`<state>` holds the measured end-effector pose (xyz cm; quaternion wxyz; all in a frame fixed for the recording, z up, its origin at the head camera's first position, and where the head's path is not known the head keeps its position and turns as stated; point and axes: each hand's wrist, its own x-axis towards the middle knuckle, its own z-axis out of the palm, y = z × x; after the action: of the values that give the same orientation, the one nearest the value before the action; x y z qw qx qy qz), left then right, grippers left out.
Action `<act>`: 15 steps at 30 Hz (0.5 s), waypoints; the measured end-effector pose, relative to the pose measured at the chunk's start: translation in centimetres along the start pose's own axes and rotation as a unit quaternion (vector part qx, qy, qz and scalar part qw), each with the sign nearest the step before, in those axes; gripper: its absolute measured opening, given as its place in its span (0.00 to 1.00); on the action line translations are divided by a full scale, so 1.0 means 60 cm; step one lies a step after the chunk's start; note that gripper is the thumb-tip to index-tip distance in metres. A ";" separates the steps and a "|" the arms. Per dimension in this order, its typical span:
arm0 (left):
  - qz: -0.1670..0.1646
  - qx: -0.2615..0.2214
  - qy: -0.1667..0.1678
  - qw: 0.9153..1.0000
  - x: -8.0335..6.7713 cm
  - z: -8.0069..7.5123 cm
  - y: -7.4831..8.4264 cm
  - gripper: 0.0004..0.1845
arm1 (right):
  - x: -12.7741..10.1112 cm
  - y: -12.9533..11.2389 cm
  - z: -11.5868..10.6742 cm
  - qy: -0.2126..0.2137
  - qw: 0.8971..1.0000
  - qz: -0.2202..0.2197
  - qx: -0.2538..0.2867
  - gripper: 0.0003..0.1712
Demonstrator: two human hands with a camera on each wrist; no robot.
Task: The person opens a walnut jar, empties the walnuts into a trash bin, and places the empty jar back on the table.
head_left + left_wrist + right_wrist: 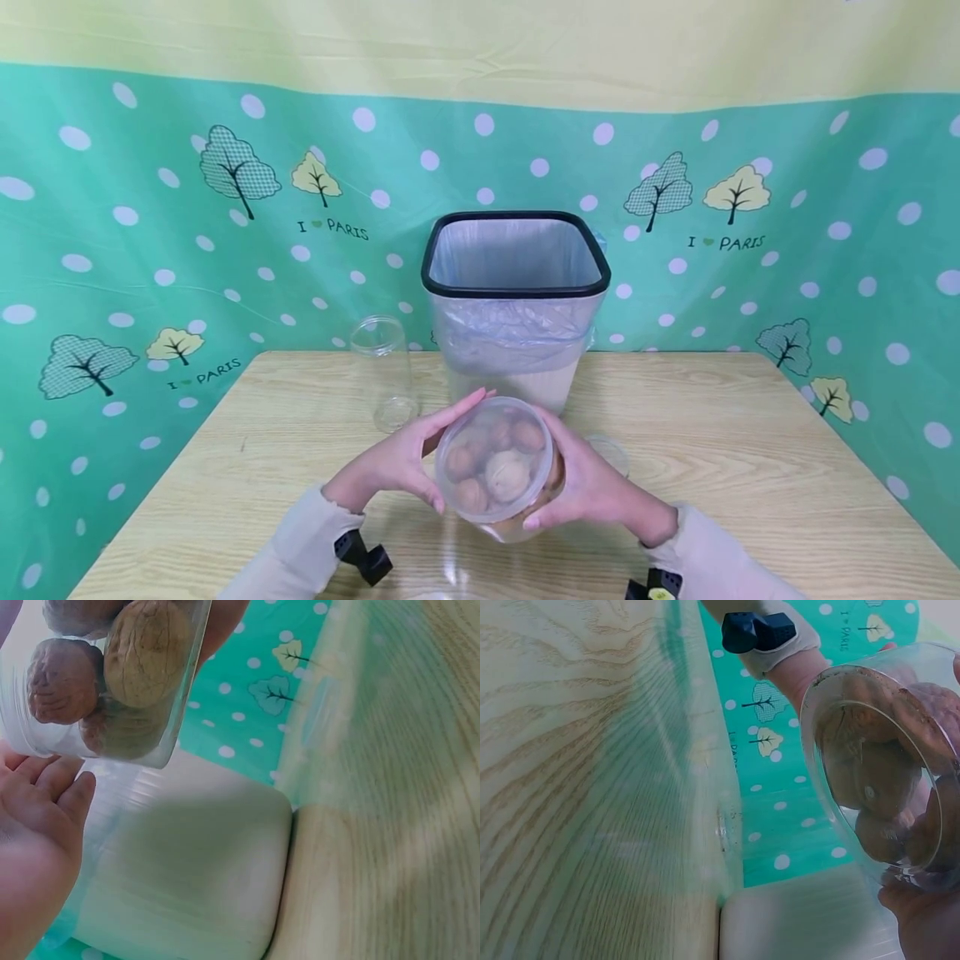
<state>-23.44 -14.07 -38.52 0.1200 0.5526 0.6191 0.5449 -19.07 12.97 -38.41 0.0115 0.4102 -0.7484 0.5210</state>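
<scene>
The right hand [588, 483] curls round the right side of a clear jar of walnuts [498, 468], gripping it, while the left hand [405, 458] lies with straight fingers flat against its left side. The jar is held tilted just above the wooden surface [750, 467], its mouth turned up toward the head camera. Behind it stands a bin [516, 308] lined with a plastic bag, and left of the bin an empty clear jar [384, 371] stands upright.

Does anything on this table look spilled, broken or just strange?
Nothing spilled or broken. The walnuts all sit inside the clear jar, held off the table between the left hand and right hand. The empty jar and lined bin stand upright.
</scene>
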 end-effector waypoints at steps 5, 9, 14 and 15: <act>-0.002 0.003 0.017 1.000 -0.004 0.006 -0.001 0.63 | 0.000 0.000 0.001 0.005 1.000 0.001 -0.013 0.66; -0.006 0.012 0.044 0.999 -0.006 0.014 -0.003 0.62 | 0.000 0.000 0.002 0.019 0.999 0.007 -0.029 0.65; -0.026 0.019 0.094 0.995 -0.008 0.027 -0.007 0.62 | 0.000 0.003 0.004 0.042 0.998 0.026 -0.034 0.65; -0.030 0.016 0.104 0.994 -0.008 0.030 -0.008 0.62 | 0.001 0.005 0.005 0.046 0.998 0.027 -0.036 0.65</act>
<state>-22.17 -13.40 -39.80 0.0628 0.4760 0.6534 0.5853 -19.15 12.75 -38.73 0.0465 0.3649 -0.7759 0.5125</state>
